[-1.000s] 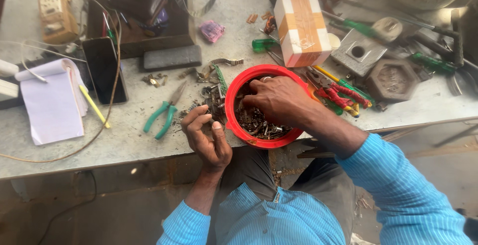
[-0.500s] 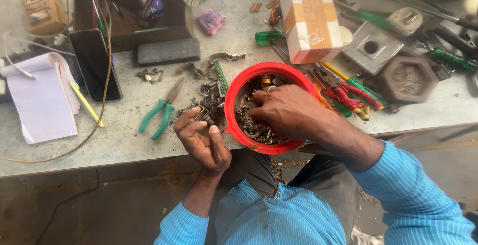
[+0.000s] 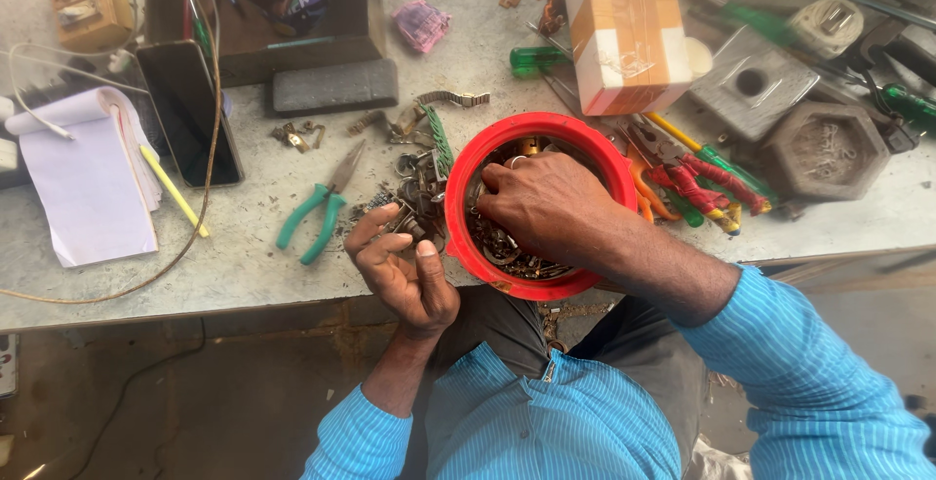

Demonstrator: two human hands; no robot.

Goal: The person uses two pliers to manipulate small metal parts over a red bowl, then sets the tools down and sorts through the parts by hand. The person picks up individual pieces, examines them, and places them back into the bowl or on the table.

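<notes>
At the near edge of the grey metal tabletop we see a round red plastic bowl filled with small metal parts, its rim slightly overhanging the edge toward the person's lap. We note that the right hand reaches into the bowl from the near right, palm down; its fingers are curled down into the heap of parts, their tips buried, so we cannot tell what, if anything, they grip. A ring shows on one finger. The left hand hovers just beside the bowl's left wall, palm up and half open, the fingers loosely bent and the thumb raised; whether a small piece rests in the palm we cannot tell. Beyond the left fingers lies a loose pile of metal scraps, touching the bowl's outer wall. Green-handled pliers lie near, left of the pile. A white notepad with a yellow pencil rests well apart at far left, and red-handled tools lie just right of the bowl.
</notes>
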